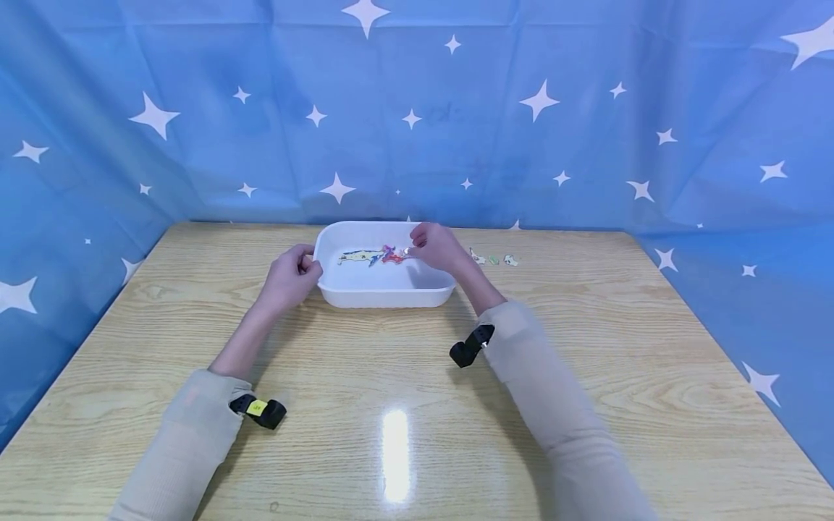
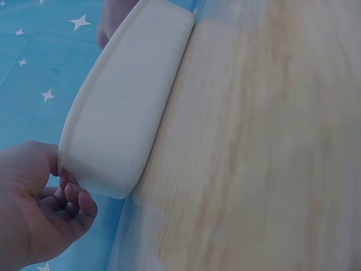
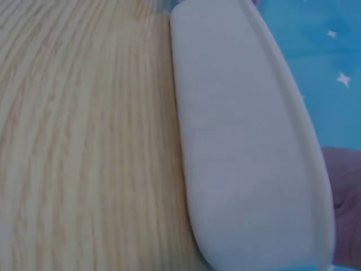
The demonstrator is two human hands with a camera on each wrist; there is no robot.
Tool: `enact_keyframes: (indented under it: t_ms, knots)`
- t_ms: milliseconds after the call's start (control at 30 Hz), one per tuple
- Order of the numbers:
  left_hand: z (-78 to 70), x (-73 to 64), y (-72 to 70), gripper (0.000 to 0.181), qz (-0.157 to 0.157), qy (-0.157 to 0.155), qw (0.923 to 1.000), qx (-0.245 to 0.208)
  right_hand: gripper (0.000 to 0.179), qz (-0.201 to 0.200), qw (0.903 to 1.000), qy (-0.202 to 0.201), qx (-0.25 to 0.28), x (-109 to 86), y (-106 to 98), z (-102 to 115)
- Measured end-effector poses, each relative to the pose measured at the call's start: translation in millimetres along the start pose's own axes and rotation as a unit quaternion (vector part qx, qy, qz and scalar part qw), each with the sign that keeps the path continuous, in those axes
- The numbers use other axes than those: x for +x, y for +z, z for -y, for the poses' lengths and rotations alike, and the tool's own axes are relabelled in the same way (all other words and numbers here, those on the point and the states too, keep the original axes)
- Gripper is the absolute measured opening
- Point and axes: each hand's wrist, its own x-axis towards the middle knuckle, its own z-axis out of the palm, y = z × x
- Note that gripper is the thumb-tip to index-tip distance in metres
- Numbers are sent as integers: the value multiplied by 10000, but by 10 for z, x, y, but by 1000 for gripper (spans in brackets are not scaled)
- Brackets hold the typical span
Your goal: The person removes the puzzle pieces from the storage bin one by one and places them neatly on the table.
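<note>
A white plastic tray (image 1: pixel 384 298) with low walls stands on the wooden table near its back edge. My left hand (image 1: pixel 293 277) grips the rim at the tray's left end; in the left wrist view, the thumb and index finger of this left hand (image 2: pixel 42 203) pinch the rim while the other fingers curl outside. Over the right part of the tray, my right hand (image 1: pixel 438 247) pinches a small pale flat cutout (image 1: pixel 407 252) at its fingertips. Colourful flat cutouts (image 1: pixel 362 255) lie on the tray's floor. In the right wrist view, the tray wall (image 3: pixel 248 135) hides most of that hand.
Several small flat cutouts (image 1: pixel 494 260) lie in a row on the table (image 1: pixel 586 347), just right of the tray. A blue curtain with white stars (image 1: pixel 417 116) hangs behind the table. Each sleeve carries a black wrist camera (image 1: pixel 470 347).
</note>
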Motion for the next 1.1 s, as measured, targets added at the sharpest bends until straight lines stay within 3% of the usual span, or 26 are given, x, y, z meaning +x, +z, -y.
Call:
enact_keyframes:
  t_ms: [167, 367, 900, 1100]
  knots:
    - [-2, -4, -6, 40, 29, 50, 10000, -25, 44, 110, 9980, 184, -591, 27, 57, 15]
    - [5, 4, 0, 40, 32, 76, 10000, -32, 37, 187, 9944, 265, -1003, 27, 94, -11]
    - [1, -25, -1, 41, 1, 46, 10000, -28, 18, 309, 9942, 246, -1000, -15, 145, 13]
    - [1, -24, -1, 41, -5, 78, 10000, -23, 13, 354, 9947, 438, -855, -54, 137, 37]
